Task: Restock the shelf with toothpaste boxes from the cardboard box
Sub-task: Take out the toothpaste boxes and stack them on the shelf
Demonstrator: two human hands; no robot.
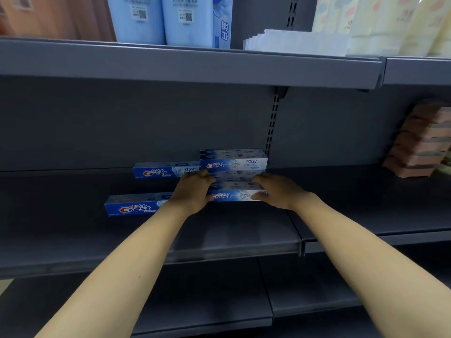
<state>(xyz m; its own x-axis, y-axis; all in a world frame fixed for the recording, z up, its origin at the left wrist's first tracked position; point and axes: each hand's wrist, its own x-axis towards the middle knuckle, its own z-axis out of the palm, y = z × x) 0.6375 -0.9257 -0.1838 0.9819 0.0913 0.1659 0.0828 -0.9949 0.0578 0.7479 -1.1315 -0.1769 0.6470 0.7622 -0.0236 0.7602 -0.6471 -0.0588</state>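
On the dark grey middle shelf [231, 230] lie several blue-and-white Crest toothpaste boxes. One box [231, 195] lies lengthwise between my hands. My left hand [195, 191] holds its left end and my right hand [273, 189] holds its right end, fingers curled over the top. Behind it a stack of boxes [233, 162] stands against the back panel. To the left of that stack lies another box [166, 170], and one more box [134, 206] lies nearer the front left. The cardboard box is out of view.
The upper shelf [185, 62] overhangs, carrying pale blue packs [170, 18], white folded tissues [297, 41] and pastel packs [390, 20]. A pile of pinkish-brown packets [422, 142] stands at the right on the neighbouring shelf. A lower grey shelf [195, 301] lies below.
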